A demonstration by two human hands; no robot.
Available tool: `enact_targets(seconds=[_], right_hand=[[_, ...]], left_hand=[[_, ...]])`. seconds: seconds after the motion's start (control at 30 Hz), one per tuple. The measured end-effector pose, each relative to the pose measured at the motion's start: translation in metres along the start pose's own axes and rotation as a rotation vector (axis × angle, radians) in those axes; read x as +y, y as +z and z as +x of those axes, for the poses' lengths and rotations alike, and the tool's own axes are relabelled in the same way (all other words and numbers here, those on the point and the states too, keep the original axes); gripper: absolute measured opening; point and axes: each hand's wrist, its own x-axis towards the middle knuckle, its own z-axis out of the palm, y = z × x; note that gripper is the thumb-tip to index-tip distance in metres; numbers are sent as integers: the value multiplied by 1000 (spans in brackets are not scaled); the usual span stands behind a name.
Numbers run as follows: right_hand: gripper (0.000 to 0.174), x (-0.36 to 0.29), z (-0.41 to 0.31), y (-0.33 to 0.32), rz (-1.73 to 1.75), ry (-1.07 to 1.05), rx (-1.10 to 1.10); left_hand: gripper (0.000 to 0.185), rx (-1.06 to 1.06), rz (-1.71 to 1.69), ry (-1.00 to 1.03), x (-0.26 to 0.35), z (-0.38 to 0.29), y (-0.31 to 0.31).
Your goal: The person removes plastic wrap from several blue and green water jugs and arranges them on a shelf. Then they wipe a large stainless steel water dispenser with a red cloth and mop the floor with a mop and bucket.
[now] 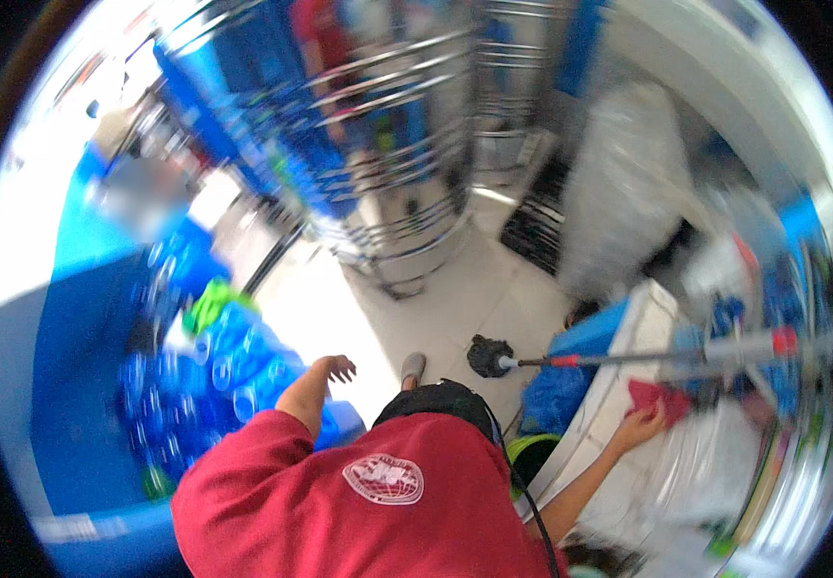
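Note:
My right hand [645,425] reaches out over a white tiled counter [597,462] and grips a red cloth [658,402]. Clear plastic bags [705,469] lie on the counter beside that hand. My left hand [335,366] hangs in the air with its fingers apart and nothing in it. Nearest to it is a pile of blue plastic water jugs [265,361]. A bright green cloth or bag [214,305] rests on the pile.
A shiny ringed steel tank [416,238] stands ahead on the tiled floor [489,289]. A black crate [538,213] and large translucent bags [619,180] are at the right. A pole [626,358] with a black head crosses the counter. A green bucket [532,455] stands near me.

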Motion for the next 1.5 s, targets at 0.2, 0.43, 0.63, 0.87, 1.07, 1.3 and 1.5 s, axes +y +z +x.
enact_targets(seconds=[0.2,0.43,0.63,0.87,1.07,1.3,1.5], right_hand=[[26,-93,-62,50,351,-121,-337],[24,-197,-82,120,574,-345,-919],[18,-278,-101,153,708,-698,-1149],[18,-278,-173,222,506,-823,-1466],[75,-104,-21,229,-1208,-901,-1592],[61,-47,88,112,-1407,-684,-1304],[32,-78,106,81,-1413,-813,-974]], left_hand=[[23,694,-713,-21,-129,-38,148],[31,224,-976,-347,-143,-46,356],[31,274,-1271,-298,-132,-46,392],[32,362,-1578,-328,-152,-32,332],[19,347,-1501,-333,-222,-22,245],[24,622,-1295,-245,-245,-13,150],[27,578,-1189,-45,-165,11,117]])
